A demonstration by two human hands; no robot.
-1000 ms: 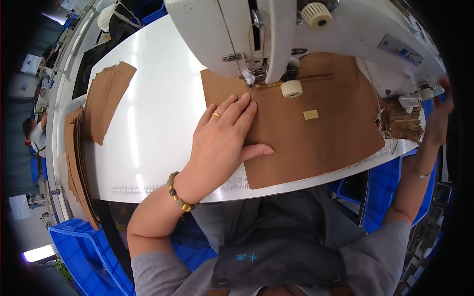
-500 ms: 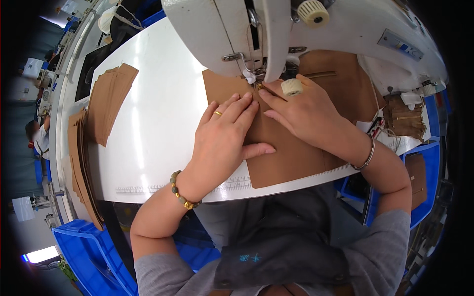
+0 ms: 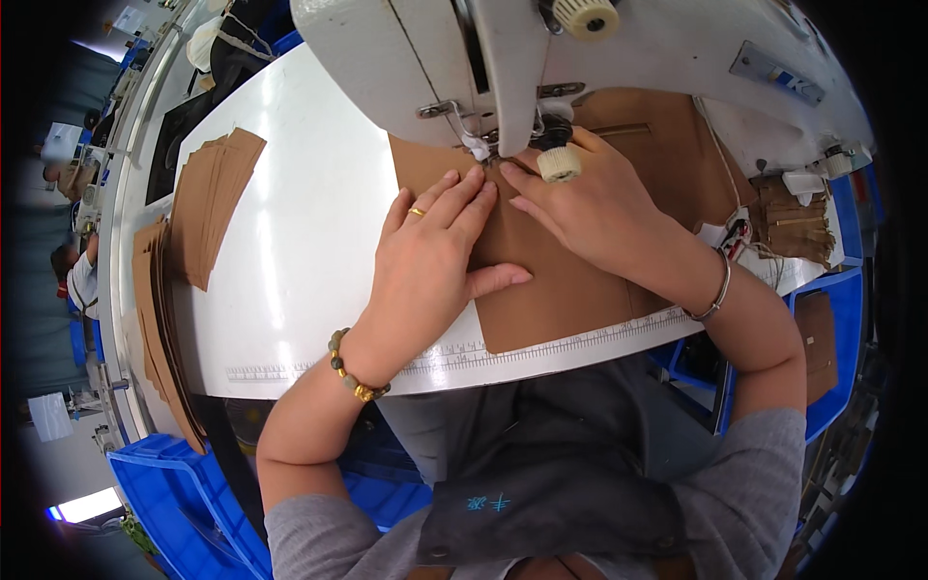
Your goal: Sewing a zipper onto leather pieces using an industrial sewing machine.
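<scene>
A brown panel of leather-like material (image 3: 556, 290) lies under the needle area of a white sewing machine (image 3: 454, 58). My left hand (image 3: 425, 242) rests flat on its left part, fingers stretched toward the presser foot (image 3: 491, 155) and thumb spread out. Just right of the foot, my right hand (image 3: 590, 193) presses on the panel with its index finger extended and its thumb apart. A cream knob (image 3: 559, 164) and the machine head hide some of the right fingertips. Behind that hand, a slot (image 3: 619, 130) shows in the brown material.
Brown cut pieces (image 3: 215, 198) and a taller stack (image 3: 159, 319) lie at the left. A bundle of brown zipper-like strips (image 3: 791, 222) lies at the right, beside small scissors-like tools (image 3: 737, 237). Blue bins (image 3: 184, 493) stand below the white table (image 3: 300, 242). A person (image 3: 82, 275) sits far left.
The panel has slid a little away from me under the machine, its near edge now farther from the table's edge. Both hands have moved slightly forward with it. The whole view has shifted slightly.
</scene>
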